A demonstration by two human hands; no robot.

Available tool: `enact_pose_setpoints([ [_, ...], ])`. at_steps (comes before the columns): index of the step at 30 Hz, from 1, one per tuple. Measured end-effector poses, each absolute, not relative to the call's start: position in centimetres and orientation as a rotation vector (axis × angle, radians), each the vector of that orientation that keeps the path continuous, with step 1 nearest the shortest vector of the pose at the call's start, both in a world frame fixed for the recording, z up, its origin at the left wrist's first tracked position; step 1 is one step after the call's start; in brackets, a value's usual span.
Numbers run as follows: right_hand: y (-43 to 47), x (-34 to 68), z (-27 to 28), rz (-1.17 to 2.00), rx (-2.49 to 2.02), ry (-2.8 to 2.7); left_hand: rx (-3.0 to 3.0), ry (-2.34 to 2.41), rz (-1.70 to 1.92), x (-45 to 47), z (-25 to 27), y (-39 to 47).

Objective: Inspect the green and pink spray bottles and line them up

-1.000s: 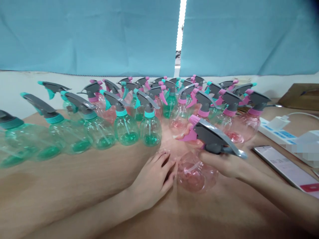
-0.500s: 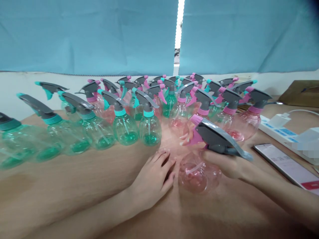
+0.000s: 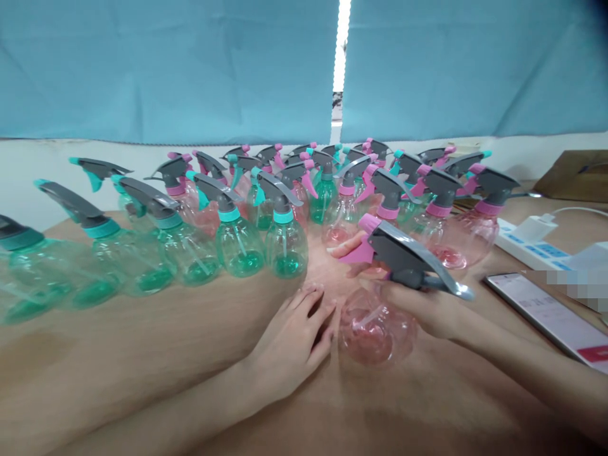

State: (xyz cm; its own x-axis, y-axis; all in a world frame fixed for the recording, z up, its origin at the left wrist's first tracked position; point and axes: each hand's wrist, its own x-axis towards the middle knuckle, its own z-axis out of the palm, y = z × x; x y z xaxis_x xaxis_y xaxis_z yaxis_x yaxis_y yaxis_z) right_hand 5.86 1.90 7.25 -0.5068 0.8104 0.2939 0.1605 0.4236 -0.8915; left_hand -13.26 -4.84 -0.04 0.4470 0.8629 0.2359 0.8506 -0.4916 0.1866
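Observation:
My right hand [image 3: 418,307] grips a pink spray bottle [image 3: 375,329] around its neck, just under the grey and pink trigger head. One finger reaches forward to the pink trigger. The clear pink bottle stands close in front of me, slightly tilted, its nozzle facing left and away. Palm down on the wooden table [image 3: 180,354], my left hand [image 3: 297,332] lies with its fingers stretched out and holds nothing. Its fingertips are just left of the pink bottle. Beyond it stands a green spray bottle [image 3: 287,250], the right end of a front row of green ones.
Several more green and pink spray bottles, such as a pink one [image 3: 475,231], crowd the back of the table. At the right lie a phone [image 3: 541,313] and a white power strip [image 3: 532,244] with plugs. A brown box [image 3: 570,180] sits behind them, and a blue curtain [image 3: 190,69] hangs at the back.
My right hand and the pink bottle have shifted slightly left. The right fingers have moved forward and left at the trigger. My left hand has stayed in place.

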Motion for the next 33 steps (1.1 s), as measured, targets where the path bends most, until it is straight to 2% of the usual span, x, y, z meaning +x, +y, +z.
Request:
enact_pose_setpoints([
  [8, 2.1, 6.1, 7.1, 1.146, -0.659, -1.953, 2.615, 1.571, 0.485, -13.3, -0.1, -4.9],
  [33, 1.9, 6.1, 7.7, 1.085, -0.701, -1.995, 2.620, 1.582, 0.412, -13.1, 0.2, -4.9],
])
